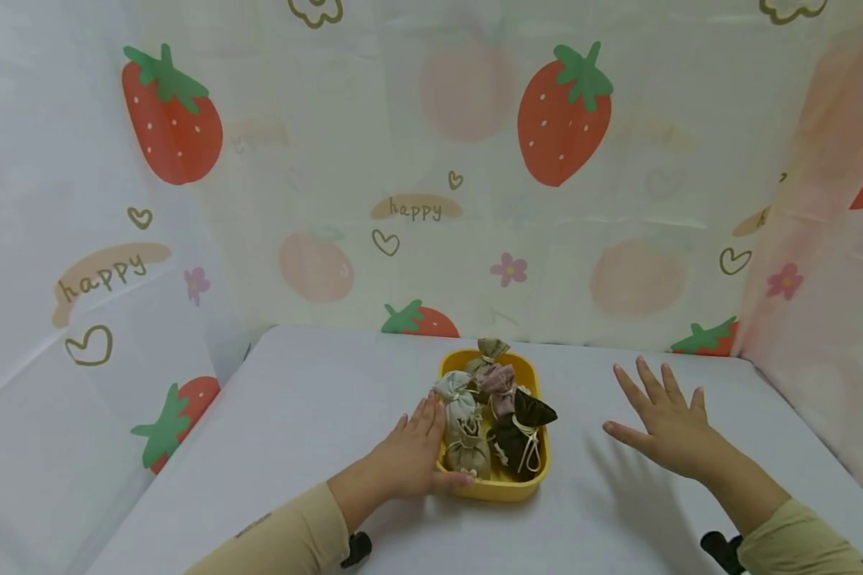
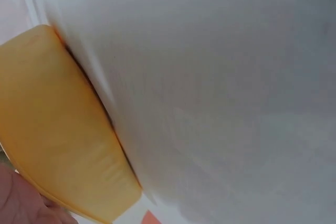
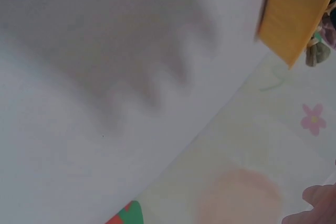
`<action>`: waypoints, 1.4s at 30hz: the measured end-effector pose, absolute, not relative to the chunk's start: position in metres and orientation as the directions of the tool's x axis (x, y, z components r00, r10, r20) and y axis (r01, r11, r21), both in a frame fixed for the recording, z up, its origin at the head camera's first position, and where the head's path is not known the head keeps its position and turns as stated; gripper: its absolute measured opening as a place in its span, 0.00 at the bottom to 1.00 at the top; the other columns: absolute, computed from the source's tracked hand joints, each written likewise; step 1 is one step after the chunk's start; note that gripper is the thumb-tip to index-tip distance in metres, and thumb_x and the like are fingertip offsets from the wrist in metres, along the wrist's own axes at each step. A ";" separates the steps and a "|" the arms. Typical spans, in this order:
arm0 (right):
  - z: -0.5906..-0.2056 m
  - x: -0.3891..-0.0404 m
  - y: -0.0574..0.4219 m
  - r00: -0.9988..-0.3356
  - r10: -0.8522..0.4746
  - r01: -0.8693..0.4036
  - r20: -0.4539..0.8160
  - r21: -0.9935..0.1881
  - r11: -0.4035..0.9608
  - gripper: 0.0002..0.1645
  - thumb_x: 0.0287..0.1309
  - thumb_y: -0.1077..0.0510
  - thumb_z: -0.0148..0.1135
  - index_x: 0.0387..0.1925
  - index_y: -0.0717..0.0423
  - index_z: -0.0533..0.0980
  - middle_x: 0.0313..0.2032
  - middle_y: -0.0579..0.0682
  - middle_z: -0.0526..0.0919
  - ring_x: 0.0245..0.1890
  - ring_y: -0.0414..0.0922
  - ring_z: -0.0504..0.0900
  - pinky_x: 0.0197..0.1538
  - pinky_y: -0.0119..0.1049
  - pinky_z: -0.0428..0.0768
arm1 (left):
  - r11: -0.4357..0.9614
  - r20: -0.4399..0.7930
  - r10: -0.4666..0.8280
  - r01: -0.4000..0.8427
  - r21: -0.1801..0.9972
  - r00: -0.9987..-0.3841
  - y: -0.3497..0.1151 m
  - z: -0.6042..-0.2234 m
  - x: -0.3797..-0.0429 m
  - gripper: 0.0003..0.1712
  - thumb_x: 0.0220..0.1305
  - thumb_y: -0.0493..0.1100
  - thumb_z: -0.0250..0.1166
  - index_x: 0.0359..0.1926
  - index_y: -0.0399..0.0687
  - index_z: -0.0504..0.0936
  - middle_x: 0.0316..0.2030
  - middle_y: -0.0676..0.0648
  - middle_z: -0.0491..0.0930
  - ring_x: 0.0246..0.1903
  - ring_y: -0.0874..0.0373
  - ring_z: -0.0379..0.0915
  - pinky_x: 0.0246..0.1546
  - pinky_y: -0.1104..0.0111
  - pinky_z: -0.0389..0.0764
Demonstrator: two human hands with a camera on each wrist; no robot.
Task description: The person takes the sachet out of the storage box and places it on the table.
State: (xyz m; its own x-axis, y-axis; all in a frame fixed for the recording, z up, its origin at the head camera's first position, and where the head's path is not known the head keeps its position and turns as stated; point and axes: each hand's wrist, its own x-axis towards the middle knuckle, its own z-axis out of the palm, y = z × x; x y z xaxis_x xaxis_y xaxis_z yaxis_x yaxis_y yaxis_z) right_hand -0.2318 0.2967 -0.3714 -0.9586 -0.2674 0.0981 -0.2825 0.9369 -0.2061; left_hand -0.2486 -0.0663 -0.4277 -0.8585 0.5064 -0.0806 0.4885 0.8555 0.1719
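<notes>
A yellow plastic bin (image 1: 499,490) stands on the table, filled with several small drawstring cloth pouches. Among them are a white pouch (image 1: 455,389), a black pouch (image 1: 514,443), a mauve pouch (image 1: 502,378), a grey-beige pouch (image 1: 469,457) and a khaki pouch (image 1: 493,349) at the back. My left hand (image 1: 406,457) lies along the bin's left side, fingers straight against it and thumb at the near left corner. In the left wrist view, part of that hand (image 2: 23,200) shows at the bin's rim. My right hand (image 1: 665,430) hovers right of the bin, fingers spread, holding nothing.
The white tabletop (image 1: 316,407) extends around the bin. Behind it hangs a white curtain (image 1: 431,144) printed with strawberries, hearts and flowers, with further panels at left and right. The right hand's shadow falls on the table.
</notes>
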 end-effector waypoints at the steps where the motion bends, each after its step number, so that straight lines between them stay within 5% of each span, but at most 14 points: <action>1: -0.371 -0.232 0.297 -0.958 -0.268 -0.283 0.100 -0.207 0.936 0.53 0.55 0.29 0.47 0.71 0.42 0.34 0.70 0.62 0.32 0.66 0.64 0.23 0.50 0.72 0.23 | 0.858 -0.082 0.501 0.482 0.175 -0.862 -0.066 -0.428 -0.249 0.69 0.42 0.85 0.38 0.70 0.39 0.33 0.70 0.40 0.27 0.69 0.48 0.25 0.65 0.51 0.45; 29: -0.369 -0.238 0.293 -0.950 -0.290 -0.310 0.120 -0.230 0.922 0.53 0.56 0.30 0.48 0.72 0.47 0.38 0.70 0.62 0.35 0.67 0.63 0.26 0.55 0.72 0.31 | 0.876 -0.084 0.477 0.465 0.129 -0.875 -0.062 -0.428 -0.252 0.71 0.39 0.87 0.37 0.70 0.39 0.37 0.70 0.40 0.33 0.69 0.48 0.31 0.65 0.52 0.47; 42: -0.368 -0.250 0.279 -0.951 -0.292 -0.308 0.099 -0.380 0.872 0.55 0.53 0.31 0.54 0.71 0.49 0.40 0.70 0.62 0.36 0.68 0.62 0.30 0.59 0.68 0.40 | 0.890 -0.106 0.455 0.450 0.075 -0.884 -0.059 -0.422 -0.249 0.71 0.38 0.87 0.36 0.71 0.40 0.41 0.70 0.40 0.36 0.69 0.48 0.34 0.64 0.52 0.49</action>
State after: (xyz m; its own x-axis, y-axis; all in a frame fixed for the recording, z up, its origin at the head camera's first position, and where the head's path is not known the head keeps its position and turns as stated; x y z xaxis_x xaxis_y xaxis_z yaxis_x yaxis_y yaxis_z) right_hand -0.2498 0.2786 -0.3675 -0.9511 -0.2925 0.0989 -0.3078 0.8724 -0.3797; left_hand -0.2491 -0.0595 -0.4216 -0.8839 0.4555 -0.1059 0.4497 0.8901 0.0747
